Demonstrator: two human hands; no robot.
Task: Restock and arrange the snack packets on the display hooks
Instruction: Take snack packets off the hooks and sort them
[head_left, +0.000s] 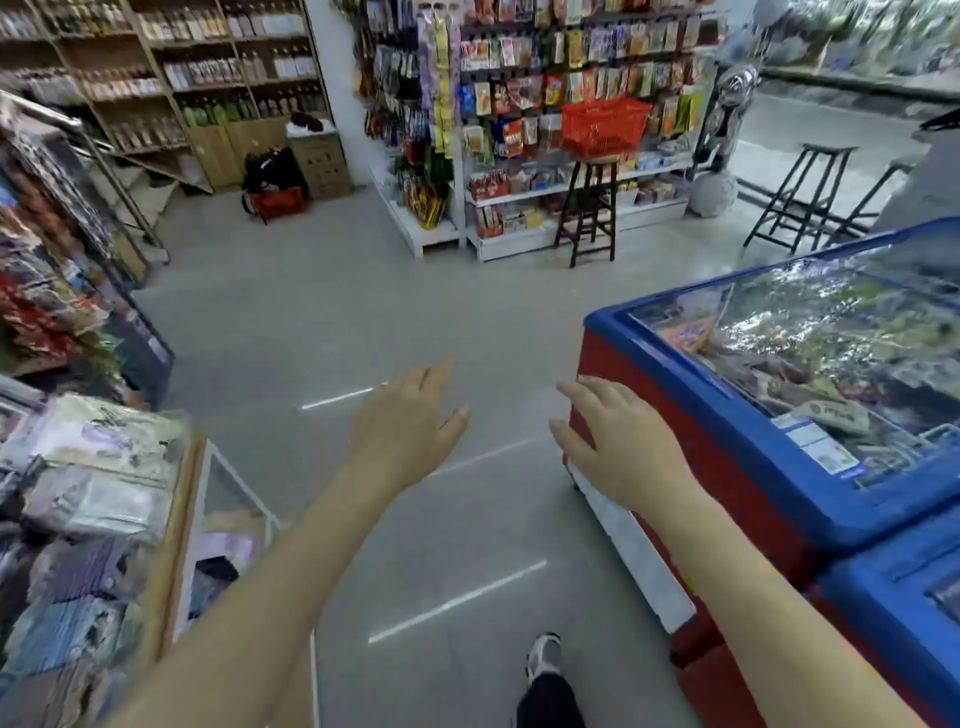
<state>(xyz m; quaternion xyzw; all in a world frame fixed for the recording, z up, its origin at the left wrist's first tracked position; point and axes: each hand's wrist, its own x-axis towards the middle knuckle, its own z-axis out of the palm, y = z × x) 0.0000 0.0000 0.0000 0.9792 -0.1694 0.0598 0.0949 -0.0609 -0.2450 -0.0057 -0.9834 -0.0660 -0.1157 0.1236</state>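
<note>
Fingers spread loose on left hand (410, 421) and right hand (608, 441), both bare above matte grey floor (322, 322), holding nothing

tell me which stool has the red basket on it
The dark wooden stool before the snack rack; the red basket sits on it. The black stools are bare.

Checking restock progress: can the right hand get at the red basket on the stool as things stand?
Probably not. The right hand hangs open beside the freezer, while the red basket sits on a stool across open floor by the snack display. Nothing blocks the way.
</note>
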